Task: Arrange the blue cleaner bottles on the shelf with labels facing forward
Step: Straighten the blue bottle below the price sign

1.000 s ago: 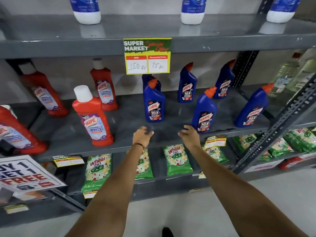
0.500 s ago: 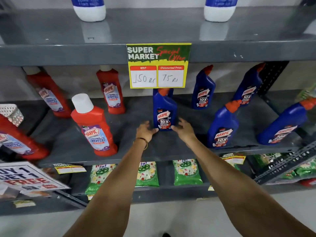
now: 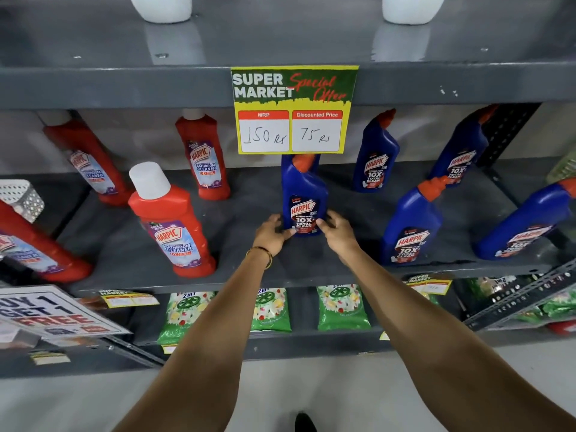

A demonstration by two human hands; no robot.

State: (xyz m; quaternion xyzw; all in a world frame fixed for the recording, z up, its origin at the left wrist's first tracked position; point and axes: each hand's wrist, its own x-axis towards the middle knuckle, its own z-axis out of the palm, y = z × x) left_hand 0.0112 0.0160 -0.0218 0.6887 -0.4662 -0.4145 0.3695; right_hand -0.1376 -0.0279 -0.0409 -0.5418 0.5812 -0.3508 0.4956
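Blue cleaner bottle [image 3: 304, 199], upright mid-shelf [image 3: 249, 266] below the price card [image 3: 294, 110], label forward; left hand [image 3: 274, 233] and right hand [image 3: 336, 232] clamped on its base; risk: low grip, top-heavy bottle may tip backward.

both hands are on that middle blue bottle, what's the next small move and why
Probably let go and shift to the next bottle on the right. The left hand and right hand cup the base of the middle blue bottle, which stands upright with its label already facing forward. The front blue bottle beside it looks turned slightly, so it likely needs squaring next.
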